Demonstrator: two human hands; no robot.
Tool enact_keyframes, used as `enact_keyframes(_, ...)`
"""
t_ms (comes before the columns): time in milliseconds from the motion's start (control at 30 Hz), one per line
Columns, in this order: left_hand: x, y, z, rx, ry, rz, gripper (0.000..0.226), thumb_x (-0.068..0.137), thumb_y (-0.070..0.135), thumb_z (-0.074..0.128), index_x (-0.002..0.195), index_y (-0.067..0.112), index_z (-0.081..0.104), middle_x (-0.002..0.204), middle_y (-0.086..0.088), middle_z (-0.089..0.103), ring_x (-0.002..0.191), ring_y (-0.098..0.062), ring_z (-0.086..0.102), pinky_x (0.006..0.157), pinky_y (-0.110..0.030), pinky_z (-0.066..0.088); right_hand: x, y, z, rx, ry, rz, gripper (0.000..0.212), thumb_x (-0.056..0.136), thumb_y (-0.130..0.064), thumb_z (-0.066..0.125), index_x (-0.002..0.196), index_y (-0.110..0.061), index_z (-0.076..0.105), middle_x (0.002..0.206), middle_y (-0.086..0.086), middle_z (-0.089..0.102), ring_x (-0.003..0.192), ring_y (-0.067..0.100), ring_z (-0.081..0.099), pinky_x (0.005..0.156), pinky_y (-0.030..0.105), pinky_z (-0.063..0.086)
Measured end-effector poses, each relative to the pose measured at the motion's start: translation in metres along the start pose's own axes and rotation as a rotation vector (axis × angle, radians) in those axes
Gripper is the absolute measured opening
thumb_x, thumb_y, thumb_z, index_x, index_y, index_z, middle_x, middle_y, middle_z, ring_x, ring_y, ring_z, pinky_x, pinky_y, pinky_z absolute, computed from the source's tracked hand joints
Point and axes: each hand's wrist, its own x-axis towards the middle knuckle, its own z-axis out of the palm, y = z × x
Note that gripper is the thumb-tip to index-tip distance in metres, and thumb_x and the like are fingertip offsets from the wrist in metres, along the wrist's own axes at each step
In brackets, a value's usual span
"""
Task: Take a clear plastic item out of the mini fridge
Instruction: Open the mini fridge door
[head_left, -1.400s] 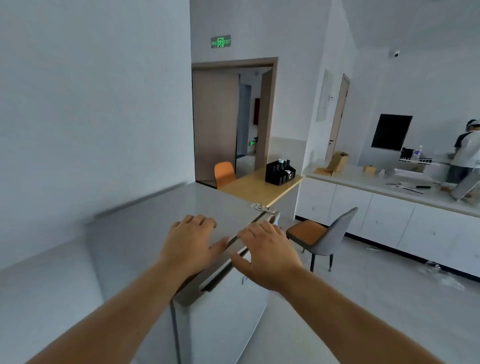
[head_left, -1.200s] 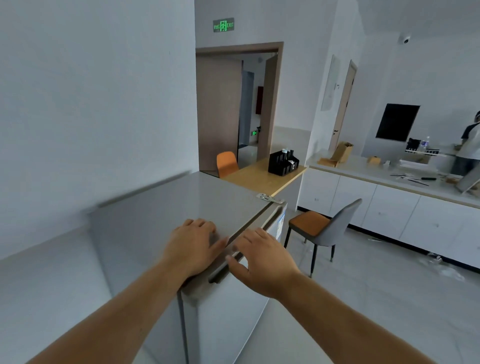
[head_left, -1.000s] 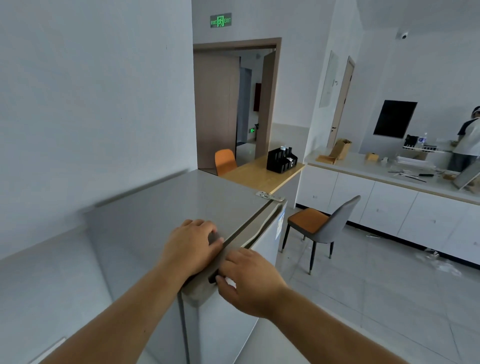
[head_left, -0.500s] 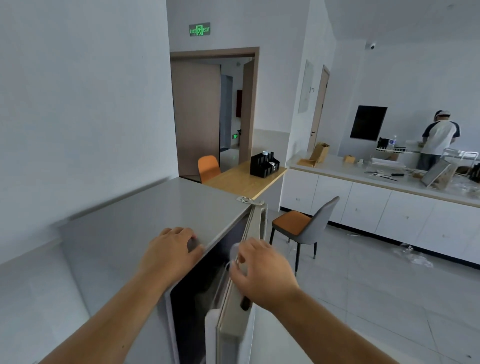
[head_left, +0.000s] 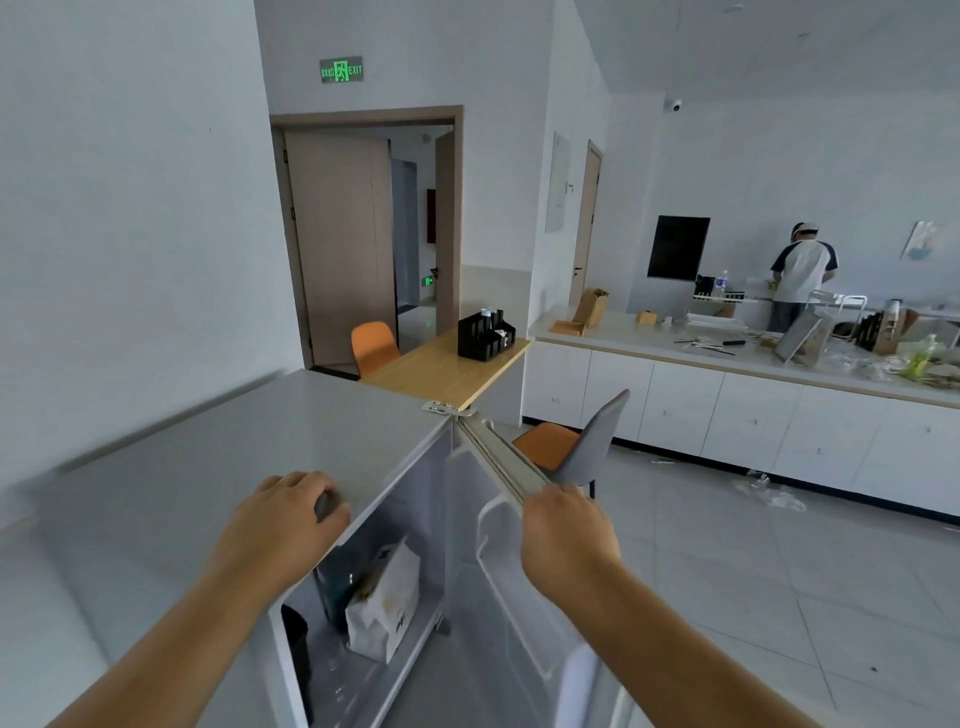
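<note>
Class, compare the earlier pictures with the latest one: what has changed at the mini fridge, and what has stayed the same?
The fridge door has swung open to the right, pulled by the right hand, which took hold of its top edge. The inside now shows, with a white bag and a dark bottle. The left hand stays resting on the fridge top. Nothing has been taken out yet.

Single head view, worn camera, wide-angle, looking forward and down from standing height. Close range: mini fridge (head_left: 218, 457) top and its open door (head_left: 506, 462) fill the lower half, both forearms entering from 6 o'clock. Far field: doorway (head_left: 363, 228) at 12 o'clock, long counter (head_left: 727, 358) at 2 o'clock, floor at 4 o'clock. No second view to overlap.
</note>
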Motion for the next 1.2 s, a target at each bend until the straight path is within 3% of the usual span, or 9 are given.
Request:
enact_keyframes(133, -0.002, 0.001, -0.004, -0.011, -0.016, -0.003, 0.021, 0.09, 0.058, 0.048, 0.099, 0.04, 0.055, 0.094, 0.02, 0.06, 0.089, -0.006, 0.053, 0.075, -0.03, 0.053, 0.0, 0.024, 0.001, -0.031, -0.005, 0.073, 0.025, 0.089, -0.008, 0.058, 0.111, -0.014, 0.068, 0.106, 0.007, 0.065, 0.078, 0.019, 0.044, 0.08, 0.03, 0.05)
enact_keyframes(233, -0.003, 0.004, -0.006, -0.016, -0.022, -0.02, 0.021, 0.091, 0.057, 0.049, 0.1, 0.039, 0.056, 0.094, 0.019, 0.06, 0.09, -0.008, 0.052, 0.073, -0.03, 0.051, 0.004, 0.041, 0.006, -0.05, 0.003, 0.111, 0.026, 0.087, -0.009, 0.056, 0.111, -0.016, 0.065, 0.106, 0.004, 0.065, 0.081, 0.018, 0.045, 0.083, 0.03, 0.046)
enact_keyframes(433, -0.006, 0.007, -0.011, -0.036, -0.035, -0.025, 0.027, 0.087, 0.059, 0.044, 0.099, 0.038, 0.057, 0.094, 0.019, 0.061, 0.091, -0.009, 0.052, 0.075, -0.033, 0.051, 0.02, 0.07, 0.014, -0.037, -0.011, 0.168, 0.045, 0.084, -0.011, 0.055, 0.128, -0.014, 0.055, 0.122, 0.006, 0.063, 0.112, 0.024, 0.056, 0.098, 0.037, 0.046)
enact_keyframes(567, -0.007, 0.01, -0.015, -0.035, -0.038, -0.026, 0.027, 0.089, 0.057, 0.047, 0.101, 0.036, 0.059, 0.097, 0.015, 0.064, 0.093, -0.012, 0.053, 0.079, -0.036, 0.052, 0.036, 0.104, 0.015, 0.043, -0.104, 0.214, 0.066, 0.086, -0.018, 0.057, 0.149, -0.014, 0.038, 0.152, 0.008, 0.047, 0.141, 0.029, 0.042, 0.118, 0.042, 0.034)
enact_keyframes(767, -0.006, 0.009, -0.017, -0.039, -0.048, -0.026, 0.029, 0.089, 0.055, 0.047, 0.103, 0.034, 0.061, 0.1, 0.013, 0.066, 0.095, -0.012, 0.054, 0.083, -0.036, 0.053, 0.055, 0.124, 0.019, 0.146, -0.158, 0.241, 0.079, 0.087, -0.027, 0.064, 0.156, -0.014, 0.029, 0.159, 0.008, 0.04, 0.146, 0.028, 0.037, 0.118, 0.044, 0.036)
enact_keyframes(967, -0.006, 0.007, -0.012, -0.03, -0.018, -0.017, 0.029, 0.092, 0.054, 0.051, 0.105, 0.032, 0.061, 0.1, 0.013, 0.066, 0.093, -0.012, 0.054, 0.081, -0.034, 0.053, 0.052, 0.121, 0.037, 0.005, -0.072, 0.211, 0.076, 0.088, -0.033, 0.062, 0.154, -0.014, 0.029, 0.16, 0.004, 0.036, 0.149, 0.025, 0.03, 0.122, 0.048, 0.029)
enact_keyframes(1067, -0.005, 0.011, -0.011, -0.011, 0.0, 0.071, 0.025, 0.092, 0.049, 0.055, 0.101, 0.027, 0.063, 0.097, 0.01, 0.067, 0.09, -0.016, 0.056, 0.075, -0.035, 0.051, 0.046, 0.109, 0.045, -0.04, 0.029, 0.226, 0.078, 0.091, -0.032, 0.059, 0.157, -0.013, 0.022, 0.164, 0.007, 0.03, 0.153, 0.031, 0.022, 0.125, 0.051, 0.022)
enact_keyframes(1133, -0.006, 0.018, -0.01, 0.007, 0.014, 0.139, 0.028, 0.091, 0.049, 0.057, 0.103, 0.025, 0.064, 0.095, 0.008, 0.067, 0.088, -0.018, 0.059, 0.07, -0.033, 0.047, 0.04, 0.091, 0.051, -0.041, 0.107, 0.158, 0.078, 0.092, -0.033, 0.059, 0.158, -0.015, 0.021, 0.165, 0.008, 0.03, 0.153, 0.033, 0.02, 0.125, 0.05, 0.021)
enact_keyframes(1200, -0.01, 0.026, -0.008, 0.019, 0.006, 0.171, 0.036, 0.09, 0.052, 0.057, 0.112, 0.025, 0.065, 0.102, 0.006, 0.068, 0.094, -0.019, 0.06, 0.074, -0.034, 0.049, 0.034, 0.063, 0.059, 0.028, 0.13, 0.045, 0.073, 0.093, -0.036, 0.059, 0.157, -0.017, 0.029, 0.161, 0.005, 0.037, 0.151, 0.028, 0.027, 0.124, 0.045, 0.025)
